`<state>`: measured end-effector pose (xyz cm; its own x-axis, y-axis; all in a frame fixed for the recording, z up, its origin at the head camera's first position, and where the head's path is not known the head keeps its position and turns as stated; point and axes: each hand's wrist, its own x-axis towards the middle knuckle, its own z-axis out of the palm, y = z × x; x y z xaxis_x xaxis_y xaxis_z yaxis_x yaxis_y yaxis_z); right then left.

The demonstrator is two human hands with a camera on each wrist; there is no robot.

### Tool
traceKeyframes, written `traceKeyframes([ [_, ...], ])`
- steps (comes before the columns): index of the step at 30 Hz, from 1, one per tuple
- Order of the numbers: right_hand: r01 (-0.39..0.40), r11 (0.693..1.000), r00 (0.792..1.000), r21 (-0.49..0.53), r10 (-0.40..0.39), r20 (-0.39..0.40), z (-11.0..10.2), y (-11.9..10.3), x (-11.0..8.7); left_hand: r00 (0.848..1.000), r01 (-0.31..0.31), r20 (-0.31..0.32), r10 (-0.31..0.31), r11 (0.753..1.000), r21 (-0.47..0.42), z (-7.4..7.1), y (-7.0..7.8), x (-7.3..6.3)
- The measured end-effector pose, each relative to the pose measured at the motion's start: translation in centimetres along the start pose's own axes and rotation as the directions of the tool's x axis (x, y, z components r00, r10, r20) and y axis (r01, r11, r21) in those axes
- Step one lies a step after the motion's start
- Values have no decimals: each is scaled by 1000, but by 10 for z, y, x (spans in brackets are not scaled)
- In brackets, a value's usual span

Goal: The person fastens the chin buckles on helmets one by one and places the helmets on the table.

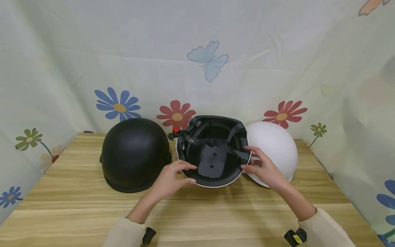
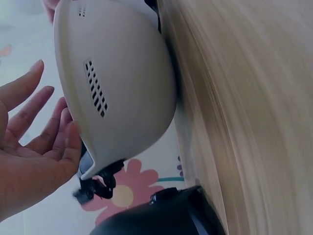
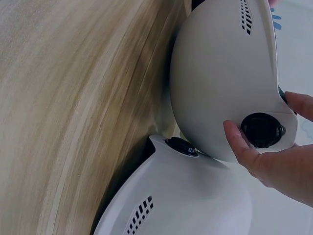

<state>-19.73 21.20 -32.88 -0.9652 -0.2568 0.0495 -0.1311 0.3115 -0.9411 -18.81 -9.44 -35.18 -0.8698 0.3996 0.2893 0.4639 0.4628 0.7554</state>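
Observation:
An upturned white helmet (image 1: 213, 151) lies in the middle of the wooden table, its black lining and straps facing up toward the head camera. My right hand (image 1: 262, 168) pinches its right rim, and in the right wrist view a finger (image 3: 239, 142) lies against the shell beside a round black knob (image 3: 262, 130). My left hand (image 1: 172, 178) is at the left side of the rim, thumb and fingers spread apart. In the left wrist view its fingertips (image 2: 72, 132) are right at the edge of the vented white shell (image 2: 122, 73).
A black helmet (image 1: 134, 154) sits dome up on the left. On the right, a second white helmet (image 1: 274, 151) also stands dome up, close against the upturned one. A flowered cloth (image 1: 139, 68) hangs behind the table (image 1: 213, 216).

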Motion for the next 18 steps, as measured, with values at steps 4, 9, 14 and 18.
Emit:
traceKeyframes([
  [4, -17, 1000, 1000, 3, 17, -8, 1, 2, 2, 1000, 5, 1, -5, 1000, -23, -7, -3, -2],
  [9, -47, 999, 999, -24, 46, -21, 2, 4, 3, 999, 29, -21, -29, 999, -39, -14, -6, -2],
  [14, -53, 998, 998, -20, 52, -28, 0, 5, 3, 997, 50, -59, -53, 997, -58, -21, -11, -2],
  [18, -42, 998, 999, -40, 41, -32, -4, 8, 5, 990, 96, -96, -104, 992, -78, -28, -13, -1],
])
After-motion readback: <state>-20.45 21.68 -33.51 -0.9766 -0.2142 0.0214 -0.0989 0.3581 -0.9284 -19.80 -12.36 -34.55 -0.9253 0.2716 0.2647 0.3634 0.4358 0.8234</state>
